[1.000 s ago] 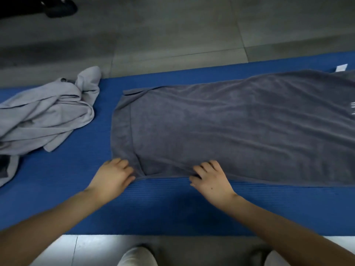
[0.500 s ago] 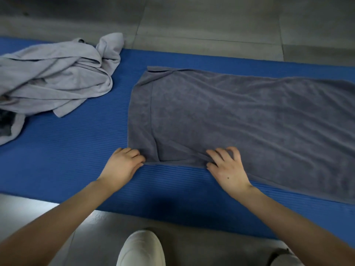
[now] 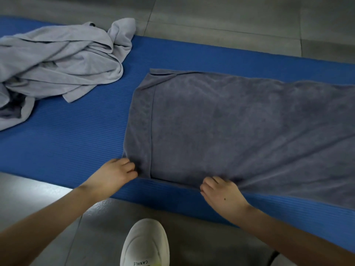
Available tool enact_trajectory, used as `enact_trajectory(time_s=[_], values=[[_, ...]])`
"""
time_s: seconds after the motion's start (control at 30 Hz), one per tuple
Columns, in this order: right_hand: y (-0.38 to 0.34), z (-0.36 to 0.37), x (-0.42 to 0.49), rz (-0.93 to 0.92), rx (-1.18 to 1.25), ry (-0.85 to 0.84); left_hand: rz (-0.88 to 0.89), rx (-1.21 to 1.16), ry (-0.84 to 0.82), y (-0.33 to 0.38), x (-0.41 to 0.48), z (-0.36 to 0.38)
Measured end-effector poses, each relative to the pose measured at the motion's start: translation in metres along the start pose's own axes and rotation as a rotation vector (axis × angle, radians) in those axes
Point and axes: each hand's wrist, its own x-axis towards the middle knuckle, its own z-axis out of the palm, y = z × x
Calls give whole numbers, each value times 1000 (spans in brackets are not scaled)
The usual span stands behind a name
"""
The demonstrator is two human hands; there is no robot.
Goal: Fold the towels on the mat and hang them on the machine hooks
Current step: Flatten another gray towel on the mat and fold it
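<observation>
The right hand (image 3: 222,194), whose fingers lay spread flat on the towel (image 3: 230,127) half a second ago, has curled them and now grips its near edge, puckering the cloth. The left hand (image 3: 113,175) has tightened onto the near left corner. A white shoe (image 3: 146,244) has come further into view.

dark grey towel (image 3: 240,131): terry cloth, matt, short nap | light grey towel (image 3: 57,60): smoother soft cloth, matt, crumpled | blue mat (image 3: 67,143): foam-like, finely ribbed, matt | floor (image 3: 230,14): grey tiles, smooth, dull sheen | white shoe (image 3: 146,244): smooth, slightly glossy
</observation>
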Motion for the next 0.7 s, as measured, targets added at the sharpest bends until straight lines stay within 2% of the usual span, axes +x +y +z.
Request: enact_trajectory(time_s=[0.1,0.23,0.33,0.47,0.6,0.7], values=[[1,-7,-2,-43,66,-10,-68,-142,-67,3,-6,-2],[26,-32,30,68,311,71,-296,-380,33,-10,14,-22],[59,-49,75,144,303,130,-387,-313,223,-37,52,-39],[101,-65,147,269,258,208,-494,-217,341,-87,121,-60],[138,-69,210,407,186,171,-511,-156,333,-136,189,-75],[163,-70,247,464,54,90,-456,-97,225,-166,222,-73]])
